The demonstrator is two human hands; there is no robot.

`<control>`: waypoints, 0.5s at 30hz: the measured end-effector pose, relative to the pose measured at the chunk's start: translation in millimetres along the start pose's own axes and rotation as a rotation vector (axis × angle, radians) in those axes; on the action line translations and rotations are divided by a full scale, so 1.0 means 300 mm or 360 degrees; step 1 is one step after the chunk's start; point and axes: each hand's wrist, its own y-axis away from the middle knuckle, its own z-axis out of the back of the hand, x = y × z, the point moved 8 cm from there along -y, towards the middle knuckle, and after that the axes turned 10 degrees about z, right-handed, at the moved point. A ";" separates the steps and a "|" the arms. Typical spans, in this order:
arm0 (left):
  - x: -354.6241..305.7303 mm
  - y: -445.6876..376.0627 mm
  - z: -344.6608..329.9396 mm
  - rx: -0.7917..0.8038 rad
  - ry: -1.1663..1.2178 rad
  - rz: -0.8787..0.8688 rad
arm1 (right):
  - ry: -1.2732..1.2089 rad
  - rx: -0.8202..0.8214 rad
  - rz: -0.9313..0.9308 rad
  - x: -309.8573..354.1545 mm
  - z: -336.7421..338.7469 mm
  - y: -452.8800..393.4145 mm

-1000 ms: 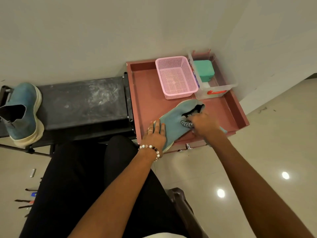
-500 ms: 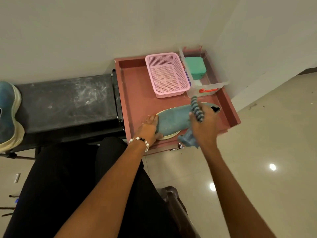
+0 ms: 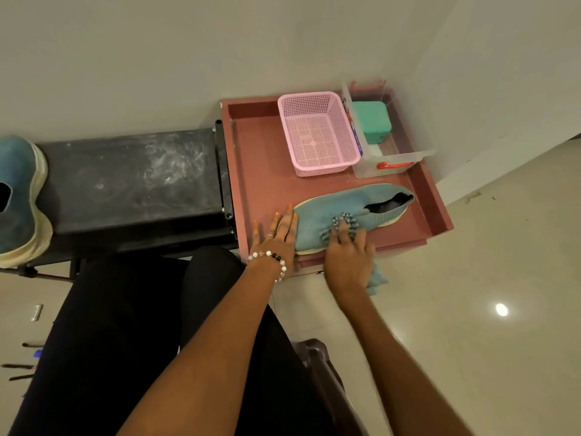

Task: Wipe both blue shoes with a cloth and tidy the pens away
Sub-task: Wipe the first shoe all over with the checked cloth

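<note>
One blue shoe lies on its side in the pink-brown tray, toe towards me. My left hand lies flat with straight fingers against the shoe's toe. My right hand presses a blue cloth onto the shoe's upper, fingers curled over it; the cloth's tail hangs off the tray's front edge. The second blue shoe sits at the left end of the black bench. Several pens lie on the floor at the far left.
A pink mesh basket and a clear plastic box holding a green container stand at the back of the tray. Walls close in behind and to the right. My black-clad legs fill the lower left; a dark chair edge shows below.
My right hand has slid the cloth from the shoe's opening back towards its toe. The left hand stays at the toe. The view has shifted a little.
</note>
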 end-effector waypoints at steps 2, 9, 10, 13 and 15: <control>0.012 -0.002 -0.009 0.0042 0.0006 0.0014 | -0.0345 0.0034 0.0016 0.136 -0.019 -0.006; 0.009 0.002 -0.001 -0.0011 -0.0086 0.0035 | 0.0034 0.0042 0.0258 -0.102 -0.001 -0.016; 0.006 0.003 0.000 -0.0015 -0.0095 0.0027 | 0.0138 -0.0009 0.0189 -0.143 0.018 -0.027; 0.001 0.003 -0.002 0.0005 -0.0077 -0.0004 | 0.0065 -0.0021 -0.0024 -0.141 0.009 -0.054; -0.007 0.005 -0.009 0.0053 -0.0051 -0.0027 | -0.0201 -0.0068 -0.0076 -0.064 -0.007 -0.043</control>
